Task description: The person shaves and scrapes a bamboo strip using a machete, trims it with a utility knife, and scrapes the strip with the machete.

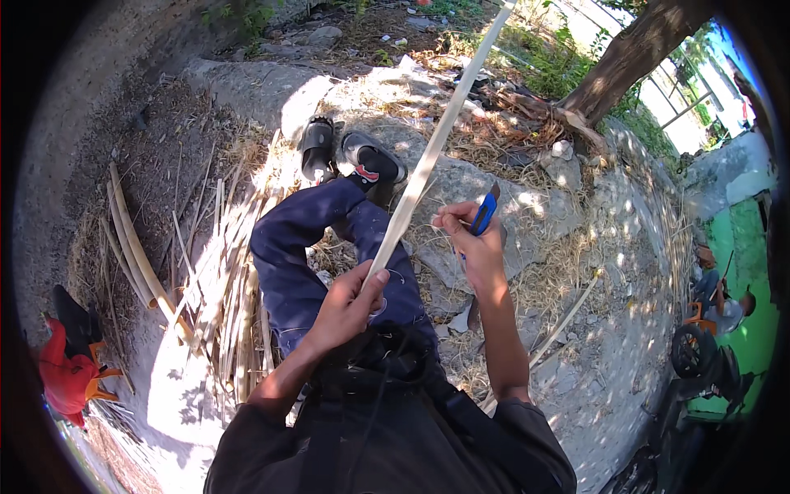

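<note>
My left hand [350, 305] is closed around the lower end of a long, pale, flat strip of split bamboo [428, 156]. The strip slants up and away to the right, past the top of the view. In my right hand [476, 240] is a blue utility knife [485, 212], its dark end pointing up. That hand is just right of the strip, thumb and fingertips pinched together; whether they grip a thin sliver cannot be made out. My bent legs in dark blue trousers [288, 239] lie below the strip, with dark shoes [370, 156] beyond them.
Many split bamboo strips [239, 305] lie heaped left of my legs, with curved thicker pieces [132, 239] farther left. Stone slabs [461, 198] and shavings cover the ground. A tree trunk [629, 62] leans at upper right. People sit at far left [66, 370] and far right [728, 311], near a motorcycle [699, 354].
</note>
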Action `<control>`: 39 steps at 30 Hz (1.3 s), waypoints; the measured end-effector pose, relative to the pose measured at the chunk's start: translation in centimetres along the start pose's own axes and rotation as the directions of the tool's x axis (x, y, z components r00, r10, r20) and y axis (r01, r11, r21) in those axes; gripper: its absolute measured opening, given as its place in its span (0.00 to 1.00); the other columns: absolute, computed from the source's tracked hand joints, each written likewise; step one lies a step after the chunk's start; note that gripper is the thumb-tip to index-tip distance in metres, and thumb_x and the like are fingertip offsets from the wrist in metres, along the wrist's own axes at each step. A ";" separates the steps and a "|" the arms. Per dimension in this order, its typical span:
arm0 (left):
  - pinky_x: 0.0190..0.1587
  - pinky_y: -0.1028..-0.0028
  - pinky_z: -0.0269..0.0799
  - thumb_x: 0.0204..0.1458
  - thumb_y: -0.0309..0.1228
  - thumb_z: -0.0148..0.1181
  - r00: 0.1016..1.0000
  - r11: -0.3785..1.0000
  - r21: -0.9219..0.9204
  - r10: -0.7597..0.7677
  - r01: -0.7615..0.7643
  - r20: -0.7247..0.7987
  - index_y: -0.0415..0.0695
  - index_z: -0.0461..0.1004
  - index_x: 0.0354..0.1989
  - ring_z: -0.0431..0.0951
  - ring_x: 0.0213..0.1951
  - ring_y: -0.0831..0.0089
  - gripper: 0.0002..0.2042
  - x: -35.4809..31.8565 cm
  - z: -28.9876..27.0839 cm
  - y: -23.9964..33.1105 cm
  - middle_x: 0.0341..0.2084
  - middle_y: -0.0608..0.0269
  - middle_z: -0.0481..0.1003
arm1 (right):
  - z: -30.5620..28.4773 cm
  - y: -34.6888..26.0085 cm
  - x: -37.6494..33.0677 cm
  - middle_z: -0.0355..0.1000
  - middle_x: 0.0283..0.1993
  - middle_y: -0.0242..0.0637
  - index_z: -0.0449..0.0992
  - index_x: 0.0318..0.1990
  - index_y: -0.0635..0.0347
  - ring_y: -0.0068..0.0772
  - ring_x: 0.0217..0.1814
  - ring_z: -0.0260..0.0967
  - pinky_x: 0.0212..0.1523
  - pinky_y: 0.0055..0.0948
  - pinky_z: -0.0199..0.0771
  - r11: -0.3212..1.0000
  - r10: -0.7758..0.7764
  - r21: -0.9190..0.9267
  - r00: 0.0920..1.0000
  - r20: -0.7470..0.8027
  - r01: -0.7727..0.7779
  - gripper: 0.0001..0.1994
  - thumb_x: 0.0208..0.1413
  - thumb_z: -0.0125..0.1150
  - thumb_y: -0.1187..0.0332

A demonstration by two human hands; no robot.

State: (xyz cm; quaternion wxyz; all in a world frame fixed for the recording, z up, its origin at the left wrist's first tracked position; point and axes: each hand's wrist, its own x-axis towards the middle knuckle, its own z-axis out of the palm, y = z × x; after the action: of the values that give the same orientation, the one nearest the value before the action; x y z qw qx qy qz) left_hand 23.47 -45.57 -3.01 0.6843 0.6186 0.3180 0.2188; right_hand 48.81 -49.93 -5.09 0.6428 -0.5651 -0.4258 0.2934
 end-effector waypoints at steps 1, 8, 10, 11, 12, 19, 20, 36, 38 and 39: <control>0.18 0.77 0.57 0.73 0.41 0.48 0.994 0.982 -0.155 -0.105 0.108 0.032 0.42 0.69 0.37 0.60 0.15 0.85 0.16 0.0 -0.2 0.6 0.16 0.74 0.63 | -0.4 0.7 -0.1 0.82 0.38 0.36 0.84 0.45 0.63 0.25 0.40 0.82 0.35 0.24 0.76 0.964 0.134 0.230 0.991 0.018 -0.134 0.06 0.62 0.66 0.75; 0.13 0.82 0.53 0.74 0.42 0.45 0.989 0.989 -0.142 0.013 -0.034 -0.145 0.44 0.68 0.39 0.55 0.12 0.88 0.16 0.9 -3.3 0.4 0.15 0.76 0.59 | -5.8 6.5 0.1 0.83 0.36 0.40 0.85 0.46 0.59 0.33 0.35 0.81 0.35 0.30 0.75 0.950 -0.040 -0.311 0.976 -0.213 -0.028 0.09 0.61 0.68 0.68; 0.13 0.83 0.52 0.74 0.42 0.45 0.983 0.992 -0.125 -0.038 0.015 -0.180 0.44 0.68 0.39 0.55 0.12 0.89 0.15 0.4 -4.1 1.1 0.15 0.77 0.59 | -9.9 9.6 1.1 0.83 0.36 0.44 0.85 0.46 0.54 0.46 0.39 0.82 0.38 0.38 0.77 0.689 -0.061 -0.722 0.988 -0.145 -0.064 0.10 0.58 0.70 0.65; 0.12 0.83 0.52 0.74 0.42 0.45 0.977 0.993 -0.112 -0.055 0.033 -0.204 0.45 0.69 0.38 0.55 0.12 0.89 0.15 -0.1 -4.6 1.1 0.15 0.77 0.59 | -11.4 11.3 2.0 0.82 0.37 0.45 0.86 0.46 0.52 0.52 0.41 0.81 0.40 0.42 0.78 0.599 -0.001 -0.795 0.993 -0.121 -0.096 0.11 0.56 0.71 0.63; 0.12 0.83 0.52 0.74 0.42 0.46 0.975 0.996 -0.087 -0.048 0.030 -0.218 0.45 0.69 0.38 0.55 0.12 0.90 0.15 -0.4 -5.1 0.6 0.15 0.78 0.58 | -12.8 12.4 3.0 0.82 0.37 0.46 0.85 0.47 0.52 0.54 0.42 0.81 0.41 0.44 0.78 0.498 0.038 -0.853 0.987 -0.156 -0.154 0.12 0.57 0.70 0.62; 0.13 0.84 0.52 0.74 0.43 0.46 0.986 0.996 -0.038 -0.083 0.079 -0.146 0.46 0.68 0.34 0.54 0.12 0.90 0.17 0.3 -4.2 -0.2 0.13 0.78 0.57 | -29.6 24.6 1.3 0.81 0.33 0.50 0.86 0.41 0.57 0.54 0.38 0.81 0.41 0.45 0.78 0.344 -0.023 -0.851 0.903 -0.430 -0.396 0.11 0.58 0.67 0.62; 0.13 0.84 0.51 0.74 0.43 0.46 0.987 0.997 -0.031 -0.080 0.076 -0.143 0.46 0.68 0.34 0.55 0.12 0.90 0.17 0.3 -4.3 -0.5 0.13 0.77 0.57 | -29.7 26.2 -0.4 0.81 0.33 0.51 0.86 0.42 0.58 0.54 0.38 0.81 0.41 0.45 0.78 0.355 0.077 -0.837 0.905 -0.418 -0.417 0.11 0.56 0.68 0.62; 0.12 0.83 0.54 0.74 0.42 0.46 0.981 0.989 -0.053 -0.146 0.140 -0.128 0.45 0.66 0.33 0.57 0.11 0.86 0.17 2.5 -3.9 -1.1 0.13 0.73 0.59 | -18.6 33.4 -10.5 0.82 0.51 0.49 0.82 0.51 0.61 0.57 0.52 0.80 0.53 0.46 0.79 0.410 0.324 -0.632 0.753 -0.573 -0.658 0.23 0.56 0.70 0.52; 0.13 0.83 0.53 0.73 0.41 0.48 0.977 0.989 -0.025 -0.149 0.147 -0.152 0.45 0.66 0.33 0.57 0.12 0.87 0.16 2.3 -3.8 -1.1 0.13 0.74 0.60 | -18.2 33.4 -10.7 0.81 0.52 0.54 0.82 0.49 0.62 0.57 0.53 0.79 0.53 0.49 0.79 0.241 0.285 -0.594 0.641 -0.712 -0.767 0.25 0.53 0.71 0.50; 0.13 0.83 0.53 0.73 0.41 0.48 0.972 0.989 -0.018 -0.146 0.145 -0.182 0.45 0.66 0.33 0.57 0.12 0.87 0.16 2.2 -3.7 -1.1 0.13 0.74 0.60 | -17.5 33.5 -11.2 0.81 0.51 0.55 0.82 0.48 0.63 0.58 0.53 0.79 0.54 0.50 0.78 0.170 0.326 -0.577 0.598 -0.732 -0.799 0.27 0.51 0.72 0.48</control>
State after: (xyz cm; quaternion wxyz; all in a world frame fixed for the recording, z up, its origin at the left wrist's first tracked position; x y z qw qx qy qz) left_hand 22.29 -41.57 -4.59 0.6680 0.5693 0.4234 0.2246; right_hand 62.50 -61.56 -40.20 0.1620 -0.9755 -0.0970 0.1127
